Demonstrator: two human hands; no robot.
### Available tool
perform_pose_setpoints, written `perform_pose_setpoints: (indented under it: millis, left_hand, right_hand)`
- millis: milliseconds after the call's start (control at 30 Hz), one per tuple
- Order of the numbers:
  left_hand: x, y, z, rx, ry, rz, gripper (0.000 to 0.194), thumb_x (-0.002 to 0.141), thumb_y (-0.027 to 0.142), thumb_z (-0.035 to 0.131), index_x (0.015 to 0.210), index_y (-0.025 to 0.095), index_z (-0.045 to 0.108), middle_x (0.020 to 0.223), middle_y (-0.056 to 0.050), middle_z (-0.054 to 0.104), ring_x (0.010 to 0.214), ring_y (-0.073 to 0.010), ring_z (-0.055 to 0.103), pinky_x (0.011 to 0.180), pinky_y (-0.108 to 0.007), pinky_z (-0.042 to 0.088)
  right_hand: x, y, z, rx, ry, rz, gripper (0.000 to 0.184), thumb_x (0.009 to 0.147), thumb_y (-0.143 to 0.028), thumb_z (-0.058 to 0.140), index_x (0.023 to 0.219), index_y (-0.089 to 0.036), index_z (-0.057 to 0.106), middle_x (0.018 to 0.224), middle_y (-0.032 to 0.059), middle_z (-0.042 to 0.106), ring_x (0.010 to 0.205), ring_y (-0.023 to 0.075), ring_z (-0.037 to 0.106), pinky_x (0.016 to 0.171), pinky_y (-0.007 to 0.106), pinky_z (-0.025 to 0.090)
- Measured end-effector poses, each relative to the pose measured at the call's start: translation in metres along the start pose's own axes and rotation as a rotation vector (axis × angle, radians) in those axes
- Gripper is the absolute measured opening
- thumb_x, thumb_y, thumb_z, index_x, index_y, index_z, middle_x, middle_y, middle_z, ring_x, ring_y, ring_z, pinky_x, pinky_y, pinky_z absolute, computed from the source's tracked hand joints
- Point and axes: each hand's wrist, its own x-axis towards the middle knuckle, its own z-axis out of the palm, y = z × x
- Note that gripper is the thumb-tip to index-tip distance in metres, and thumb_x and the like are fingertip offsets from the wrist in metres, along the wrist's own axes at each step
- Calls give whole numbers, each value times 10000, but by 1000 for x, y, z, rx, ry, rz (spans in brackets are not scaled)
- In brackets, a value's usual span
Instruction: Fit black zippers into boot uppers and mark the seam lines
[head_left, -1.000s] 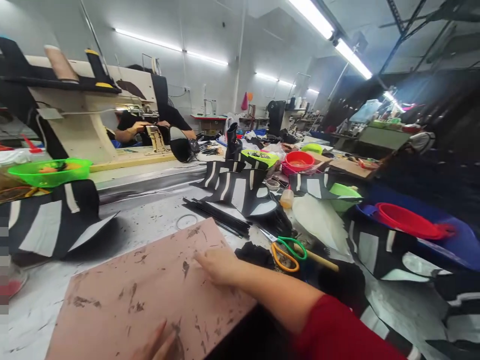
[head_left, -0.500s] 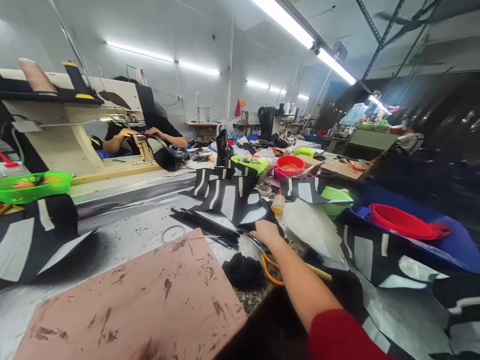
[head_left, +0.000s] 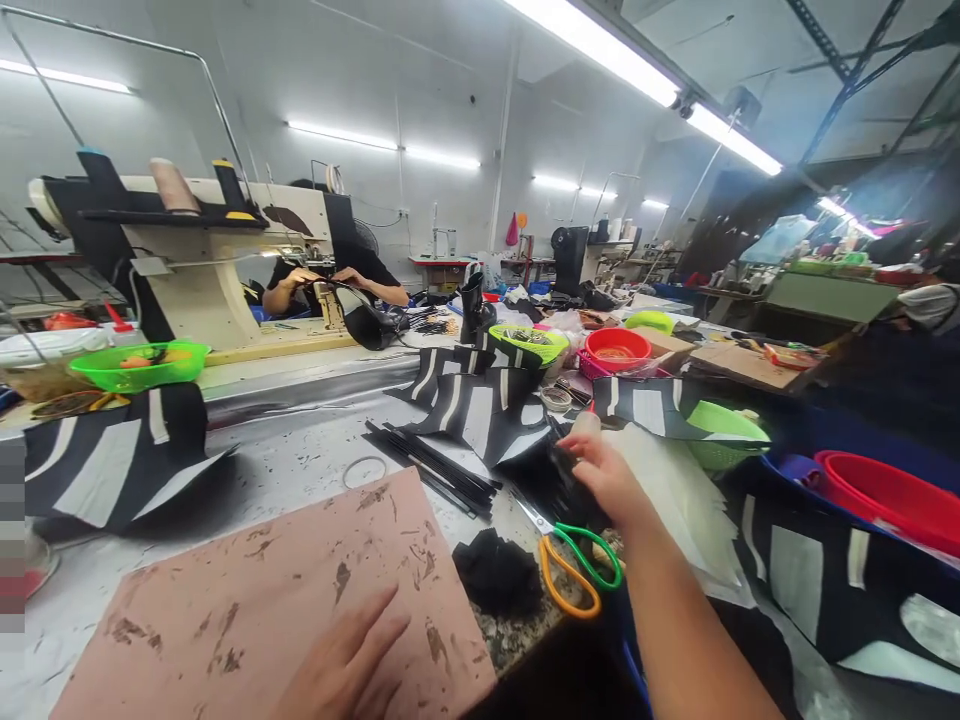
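Head view: left hand, cut off, spreads empty; right hand half-curls by black material, hold unclear.

Place: a sewing workshop
Sewing machine: cream and black, thread spools on top, at ten o'clock
Co-worker: hands on dark work, also at ten o'clock
Boot: black, upright, near the centre toward twelve o'clock
Cut pieces: black with pale strips, at four o'clock
Scissors: one green and one orange handle, at five o'clock
Work board: pink, scuffed, between seven and eight o'clock
Tube lights: overhead, at one o'clock
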Motion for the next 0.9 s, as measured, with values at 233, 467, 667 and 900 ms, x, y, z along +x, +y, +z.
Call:
perform_pose_setpoints:
  millis: [233,467,667,900]
  left_hand:
    - [31,31,-8,-185,59,-197,608,812,382,524,1338,194,284,1338,-132,435,1217,-226,436,941,-356,455]
    - [29,28,8,-472,81,-363,576,765,255,571,1291,249,337,1320,-102,455,1211,-231,441,961,-409,438]
    - [66,39,23,-813,-45,-318,402,690,52,464,1055,198,547,1121,-55,602,984,-165,581,854,-317,492]
    - [103,44,33,-843,-49,-185,258,850,226,398,1019,198,590,1102,-61,614,1030,-175,559,912,-339,447]
  right_hand:
    - [-73,-52,68,-237,-455,-384,133,717,-191,532,773,-186,652,754,29,648,690,148,569,628,255,430]
    - [-103,-43,107,-89,-437,-456,180,676,-69,476,743,-185,597,715,7,623,649,115,563,607,217,431]
    - [-109,-23,105,-77,-370,-338,123,699,-167,529,801,-198,467,700,-25,547,615,113,521,576,223,415]
    - [-50,29,61,-717,-337,-109,202,859,-249,409,860,-171,595,964,60,630,951,178,555,824,281,399]
